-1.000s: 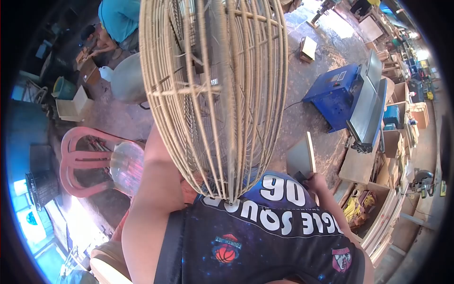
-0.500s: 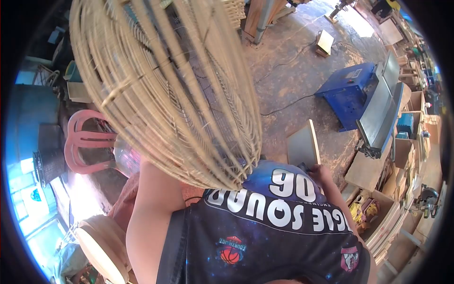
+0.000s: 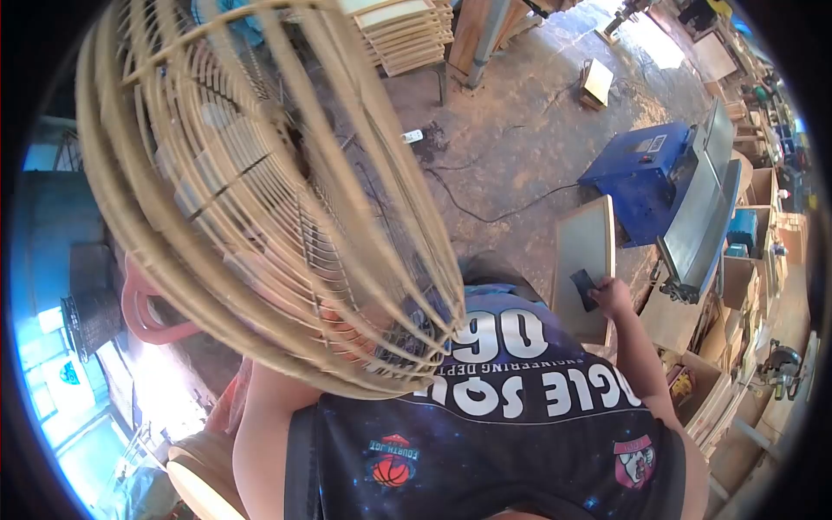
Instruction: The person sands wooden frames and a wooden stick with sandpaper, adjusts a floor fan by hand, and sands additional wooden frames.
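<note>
A large cage-like rattan frame (image 3: 260,165) of pale curved rods and thin rings fills the upper left and is tilted close to the camera. My left arm (image 3: 269,407) reaches up behind it; the rods cover my left hand. On the right, my right hand (image 3: 613,297) has its fingers closed on a small dark sheet (image 3: 584,289), possibly sandpaper. This sheet lies over the face of a flat panel with a pale wooden border (image 3: 586,244), beside my torso.
A blue machine (image 3: 637,178) with a long metal bed stands on the stained floor (image 3: 511,156), its cable trailing left. Stacked wooden frames (image 3: 403,39) are at the top. On the left are a pink chair (image 3: 143,303) and a black fan (image 3: 91,308). Cartons and wood pieces line the right.
The rattan frame has swung left and slightly down. My right hand has moved right with the dark sheet, and the bordered panel now appears farther right and higher.
</note>
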The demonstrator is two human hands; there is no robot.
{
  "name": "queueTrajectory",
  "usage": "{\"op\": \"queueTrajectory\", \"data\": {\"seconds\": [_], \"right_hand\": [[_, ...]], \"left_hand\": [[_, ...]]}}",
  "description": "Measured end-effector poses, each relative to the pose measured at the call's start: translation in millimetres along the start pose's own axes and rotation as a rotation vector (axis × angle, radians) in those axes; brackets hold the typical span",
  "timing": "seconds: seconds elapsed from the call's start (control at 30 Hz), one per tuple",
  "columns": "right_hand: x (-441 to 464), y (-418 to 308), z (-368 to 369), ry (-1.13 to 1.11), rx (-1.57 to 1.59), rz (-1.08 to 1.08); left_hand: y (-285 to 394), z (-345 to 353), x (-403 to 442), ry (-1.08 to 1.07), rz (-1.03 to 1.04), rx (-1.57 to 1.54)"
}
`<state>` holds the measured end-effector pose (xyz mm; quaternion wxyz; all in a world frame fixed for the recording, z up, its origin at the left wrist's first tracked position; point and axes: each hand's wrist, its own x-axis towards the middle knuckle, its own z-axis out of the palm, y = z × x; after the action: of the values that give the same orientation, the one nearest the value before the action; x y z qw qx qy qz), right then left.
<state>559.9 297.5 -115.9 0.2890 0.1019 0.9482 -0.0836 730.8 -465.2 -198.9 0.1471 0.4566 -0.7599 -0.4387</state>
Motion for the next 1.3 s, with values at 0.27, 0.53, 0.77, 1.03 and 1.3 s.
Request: {"op": "queueTrajectory", "data": {"seconds": [0.27,0.53,0.77,1.03,1.3], "right_hand": [[25,-50,-39,-0.057,-0.063,-0.158],[55,-98,-70,-0.069,-0.129,-0.174],[79,-107,-61,-0.086,-0.183,-0.222],[118,-107,-77,-0.214,-0.346,-0.249],[198,-156,-137,-0.259,-0.369,-0.315]], "left_hand": [[-13,-9,-8,0.064,-0.04,-0.069],[-24,-21,-10,0.166,-0.089,-0.118],[-11,-32,21,0.254,-0.1,-0.155],[-14,-72,-8,0.387,-0.205,-0.149],[-27,-109,-106,0.555,-0.402,-0.13]]}}
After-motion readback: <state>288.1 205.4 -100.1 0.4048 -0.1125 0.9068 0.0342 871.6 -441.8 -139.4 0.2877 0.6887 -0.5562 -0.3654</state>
